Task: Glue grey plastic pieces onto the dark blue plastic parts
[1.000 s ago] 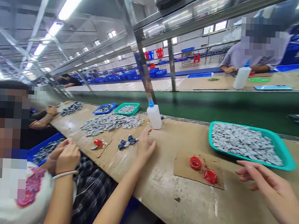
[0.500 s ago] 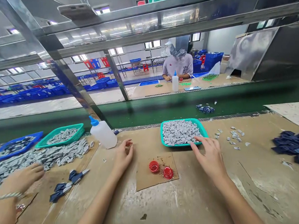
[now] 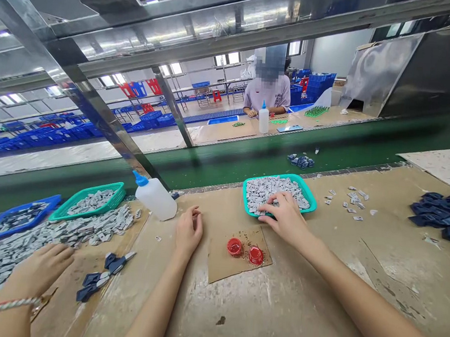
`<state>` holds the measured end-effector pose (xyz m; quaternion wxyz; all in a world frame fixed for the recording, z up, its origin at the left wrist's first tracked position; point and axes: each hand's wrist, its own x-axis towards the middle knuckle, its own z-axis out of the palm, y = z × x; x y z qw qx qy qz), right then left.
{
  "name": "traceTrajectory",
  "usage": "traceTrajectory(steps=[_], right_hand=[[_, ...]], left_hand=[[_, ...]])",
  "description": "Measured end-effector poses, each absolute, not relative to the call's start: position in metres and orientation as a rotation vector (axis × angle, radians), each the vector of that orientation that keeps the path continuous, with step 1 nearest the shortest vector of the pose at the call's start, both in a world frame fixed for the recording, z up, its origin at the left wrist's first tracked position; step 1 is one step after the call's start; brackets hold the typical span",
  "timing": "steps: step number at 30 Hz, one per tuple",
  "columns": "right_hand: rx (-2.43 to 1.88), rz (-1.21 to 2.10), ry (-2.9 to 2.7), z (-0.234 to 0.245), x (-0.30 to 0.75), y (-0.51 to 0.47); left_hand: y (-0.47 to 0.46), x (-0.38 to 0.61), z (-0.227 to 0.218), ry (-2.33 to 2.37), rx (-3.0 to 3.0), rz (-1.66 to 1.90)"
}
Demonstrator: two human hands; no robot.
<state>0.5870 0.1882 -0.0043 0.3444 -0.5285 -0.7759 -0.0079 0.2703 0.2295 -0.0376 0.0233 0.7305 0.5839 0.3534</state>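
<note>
My right hand (image 3: 286,218) reaches over the near rim of a turquoise basket (image 3: 314,197) heaped with small grey plastic pieces (image 3: 263,188). Its thumb and fingers are apart, the fingertips at the pieces by the rim; no piece shows between them. On the tabletop left of the basket rests my left hand (image 3: 189,233), fingers loosely curled, thumb apart, nothing visible in it. Between my forearms lies a cardboard square (image 3: 219,269) bearing two red caps or small cups, the left one (image 3: 234,247) wet-looking inside, the right one (image 3: 255,255) also shiny.
A white squeeze bottle (image 3: 156,199) with blue nozzle stands by my left hand. Far left, a co-worker's hand (image 3: 40,269) is near dark blue parts (image 3: 106,270) and a grey heap (image 3: 104,227). Dark pieces (image 3: 439,215) lie right. A green conveyor (image 3: 217,163) runs behind; a person (image 3: 268,93) sits across.
My right hand has moved left, from the basket's right corner to its near rim. My left hand stays about where it was. The view has shifted slightly.
</note>
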Motion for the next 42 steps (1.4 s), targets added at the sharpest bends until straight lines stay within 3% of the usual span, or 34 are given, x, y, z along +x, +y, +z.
traceTrajectory(steps=[19,26,32,42], right_hand=[[-1.357,-0.064,-1.683,-0.008,0.613,0.185],[-1.366,-0.021,-1.644,-0.003,0.608,0.183],[-1.225,0.138,-1.646,0.007,0.607,0.182],[-1.348,-0.017,-1.504,0.001,0.623,0.195]], left_hand=[[0.226,0.268,-0.032,1.808,2.069,1.102],[0.294,0.315,0.029,1.683,2.151,1.099],[0.399,0.428,0.082,1.348,2.442,0.736],[0.501,0.546,0.021,0.929,2.738,0.219]])
